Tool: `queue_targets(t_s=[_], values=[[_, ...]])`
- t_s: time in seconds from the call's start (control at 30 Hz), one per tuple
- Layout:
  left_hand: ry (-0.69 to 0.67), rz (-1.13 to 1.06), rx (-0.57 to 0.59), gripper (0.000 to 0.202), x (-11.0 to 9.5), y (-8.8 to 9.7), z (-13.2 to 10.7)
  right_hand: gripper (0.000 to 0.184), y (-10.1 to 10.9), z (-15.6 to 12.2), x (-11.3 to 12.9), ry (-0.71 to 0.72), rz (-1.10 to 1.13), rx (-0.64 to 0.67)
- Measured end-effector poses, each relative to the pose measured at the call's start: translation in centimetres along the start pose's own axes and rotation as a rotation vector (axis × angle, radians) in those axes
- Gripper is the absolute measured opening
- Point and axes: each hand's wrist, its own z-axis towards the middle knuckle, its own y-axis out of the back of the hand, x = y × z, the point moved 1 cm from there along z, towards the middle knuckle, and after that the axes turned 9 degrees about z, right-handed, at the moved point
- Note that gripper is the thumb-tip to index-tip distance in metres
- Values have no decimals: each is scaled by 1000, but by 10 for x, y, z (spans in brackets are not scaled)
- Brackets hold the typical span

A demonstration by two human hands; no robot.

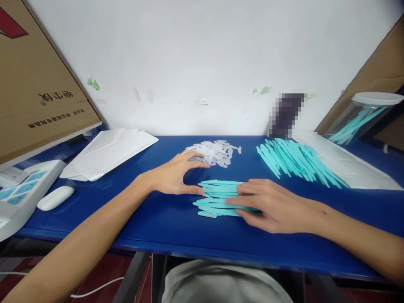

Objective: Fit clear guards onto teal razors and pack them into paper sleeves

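Observation:
Several slim turquoise eyebrow razors [217,198] lie side by side on the blue table, in two loose groups pointing left. My right hand [271,206] rests over their right ends with its fingers bent onto them; the fingertips partly hide the handles. My left hand [179,172] is open, thumb and fingers apart. Its thumb tip is at the left ends of the upper razors, and its fingers reach toward a heap of small translucent white covers [217,152]. Behind my right hand, a larger pile of turquoise razors [296,160] lies fanned out.
A white plastic bag [110,151] lies at the back left, near a cardboard box [47,75]. A white earbud case [56,198] and a white tray [34,185] are at the left. White sheeting [360,164] and a clear lidded jar [362,118] holding turquoise sticks stand right.

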Motion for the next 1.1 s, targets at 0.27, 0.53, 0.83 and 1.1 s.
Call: queue_targets(t_s=[0.27,0.53,0.83,1.1], values=[[-54,102,-134,45,-3,-9,6,31,1,1,3,24,4,49],[-77,110,-128,45,-5,-11,8,32,-3,0,2,-16,-13,5],[-104,111,-83,51,-12,-11,6,32,-1,2,2,-3,-39,16],[-81,126,-69,50,-10,-14,7,39,-2,3,2,-137,-94,-55]])
